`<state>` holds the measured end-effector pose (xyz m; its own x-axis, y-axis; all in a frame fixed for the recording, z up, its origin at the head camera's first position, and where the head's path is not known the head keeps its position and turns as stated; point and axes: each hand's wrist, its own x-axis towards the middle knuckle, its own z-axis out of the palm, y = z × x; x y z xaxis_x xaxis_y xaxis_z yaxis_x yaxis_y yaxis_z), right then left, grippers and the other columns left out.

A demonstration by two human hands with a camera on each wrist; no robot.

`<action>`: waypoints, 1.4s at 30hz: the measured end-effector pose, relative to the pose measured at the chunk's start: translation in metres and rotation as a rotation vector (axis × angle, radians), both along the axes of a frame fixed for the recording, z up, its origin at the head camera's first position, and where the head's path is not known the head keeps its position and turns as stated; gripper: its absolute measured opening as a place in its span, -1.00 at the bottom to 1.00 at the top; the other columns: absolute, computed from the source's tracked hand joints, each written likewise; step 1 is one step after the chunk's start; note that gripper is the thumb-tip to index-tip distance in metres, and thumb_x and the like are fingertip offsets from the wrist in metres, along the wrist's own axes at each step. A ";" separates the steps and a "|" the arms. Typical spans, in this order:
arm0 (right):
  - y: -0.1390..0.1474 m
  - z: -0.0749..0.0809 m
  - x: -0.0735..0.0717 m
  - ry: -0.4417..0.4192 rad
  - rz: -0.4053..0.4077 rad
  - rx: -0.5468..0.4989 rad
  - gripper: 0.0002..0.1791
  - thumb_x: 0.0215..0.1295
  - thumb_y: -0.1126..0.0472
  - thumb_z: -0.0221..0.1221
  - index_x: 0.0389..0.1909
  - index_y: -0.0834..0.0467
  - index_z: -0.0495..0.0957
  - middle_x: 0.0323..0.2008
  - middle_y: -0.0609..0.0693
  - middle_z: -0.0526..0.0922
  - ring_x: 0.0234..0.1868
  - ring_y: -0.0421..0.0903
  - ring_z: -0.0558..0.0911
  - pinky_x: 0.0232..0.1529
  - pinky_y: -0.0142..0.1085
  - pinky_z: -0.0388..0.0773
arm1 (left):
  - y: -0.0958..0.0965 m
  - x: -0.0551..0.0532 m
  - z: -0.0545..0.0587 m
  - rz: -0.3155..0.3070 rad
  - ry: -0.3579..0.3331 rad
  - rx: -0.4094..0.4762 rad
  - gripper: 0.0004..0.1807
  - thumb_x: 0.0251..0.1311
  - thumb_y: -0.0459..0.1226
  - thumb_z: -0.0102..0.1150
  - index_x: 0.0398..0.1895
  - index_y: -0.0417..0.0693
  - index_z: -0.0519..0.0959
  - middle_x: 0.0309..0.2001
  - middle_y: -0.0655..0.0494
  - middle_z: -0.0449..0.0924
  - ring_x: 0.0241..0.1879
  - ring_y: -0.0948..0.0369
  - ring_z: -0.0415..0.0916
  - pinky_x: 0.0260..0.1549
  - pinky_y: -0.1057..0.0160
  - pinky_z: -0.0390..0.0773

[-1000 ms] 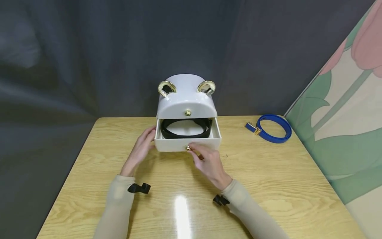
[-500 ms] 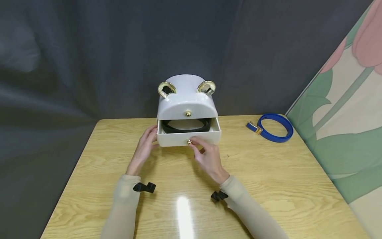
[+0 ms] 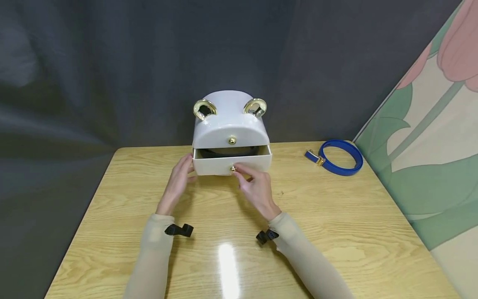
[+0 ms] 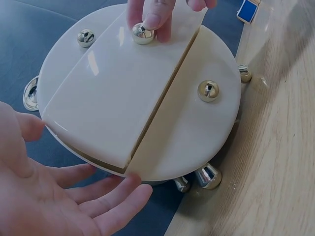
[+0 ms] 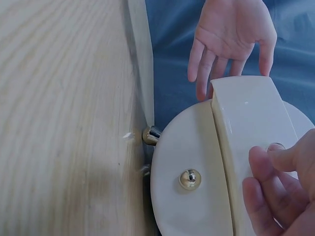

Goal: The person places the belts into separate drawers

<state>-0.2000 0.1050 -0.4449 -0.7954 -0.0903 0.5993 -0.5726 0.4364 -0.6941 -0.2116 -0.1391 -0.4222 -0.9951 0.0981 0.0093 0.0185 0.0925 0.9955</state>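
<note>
A round white drawer box [image 3: 229, 118] with gold ear-like rings and gold feet stands at the back of the table. Its middle drawer [image 3: 213, 167] is partly pulled out, and a coiled black belt [image 3: 213, 153] shows in part inside it. My right hand [image 3: 255, 185] pinches the drawer's gold knob [image 4: 142, 34] between thumb and fingers. My left hand [image 3: 178, 182], fingers straight and spread, rests at the box's left side. In the left wrist view, its fingertips [image 4: 132, 182] lie right at the rim beside the drawer.
A coiled blue belt [image 3: 340, 166] with a gold buckle lies on the wooden table [image 3: 336, 232] to the right. A dark curtain [image 3: 157, 74] hangs behind the box. A flower-patterned panel [image 3: 444, 166] stands along the right side.
The drawer has slid inward with my right hand on its knob, and less of the black belt shows now. My left hand stays beside the box.
</note>
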 end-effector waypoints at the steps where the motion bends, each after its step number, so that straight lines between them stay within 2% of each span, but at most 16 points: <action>1: 0.000 0.000 -0.001 -0.006 -0.002 -0.009 -0.76 0.24 0.29 0.36 -0.06 0.14 0.74 -0.09 0.05 0.74 -0.73 -0.27 0.61 -0.77 -0.48 0.47 | 0.000 0.000 0.000 -0.001 0.001 0.003 -0.32 0.56 0.08 -0.35 0.54 -0.14 0.09 0.47 -0.14 0.15 0.34 -0.17 0.26 0.19 -0.21 0.39; 6: -0.001 0.000 -0.006 -0.012 -0.015 -0.038 -0.74 0.20 0.31 0.38 -0.07 0.15 0.74 -0.12 0.07 0.74 -0.73 -0.23 0.61 -0.74 -0.47 0.51 | 0.001 -0.001 -0.001 -0.018 0.009 0.045 -0.33 0.55 0.05 -0.26 0.52 -0.18 0.09 0.40 -0.22 0.23 0.33 -0.17 0.27 0.22 -0.25 0.34; 11: -0.002 0.000 -0.011 -0.008 -0.022 -0.043 -0.71 0.15 0.34 0.41 -0.08 0.14 0.74 -0.15 0.06 0.75 -0.75 -0.26 0.60 -0.76 -0.47 0.49 | 0.003 -0.002 -0.004 0.000 0.017 0.066 -0.32 0.54 0.04 -0.21 0.52 -0.19 0.09 0.38 -0.23 0.24 0.30 -0.17 0.29 0.23 -0.24 0.34; 20: -0.002 0.002 -0.017 0.009 -0.082 0.018 -0.76 0.20 0.21 0.41 -0.10 0.06 0.76 -0.12 -0.04 0.75 -0.71 -0.29 0.59 -0.71 -0.47 0.50 | 0.006 -0.002 -0.008 0.025 0.015 0.086 -0.33 0.52 0.03 -0.15 0.51 -0.15 0.11 0.39 -0.20 0.24 0.30 -0.13 0.28 0.24 -0.20 0.35; 33: -0.010 -0.002 -0.023 0.020 -0.108 0.023 -0.76 0.20 0.21 0.41 -0.10 0.08 0.76 -0.10 -0.04 0.75 -0.62 -0.28 0.61 -0.60 -0.45 0.55 | 0.002 0.001 -0.009 -0.002 0.026 0.057 -0.32 0.52 0.04 -0.15 0.55 -0.08 0.06 0.40 -0.21 0.21 0.34 -0.15 0.21 0.27 -0.19 0.32; 42: -0.013 -0.009 -0.024 0.146 -0.146 0.044 -0.78 0.21 0.24 0.38 -0.11 0.11 0.75 -0.17 -0.02 0.76 -0.59 -0.24 0.64 -0.53 -0.43 0.57 | 0.002 0.004 -0.005 -0.009 0.021 0.065 -0.33 0.52 0.04 -0.14 0.56 -0.02 0.06 0.41 -0.18 0.20 0.35 -0.13 0.21 0.29 -0.18 0.30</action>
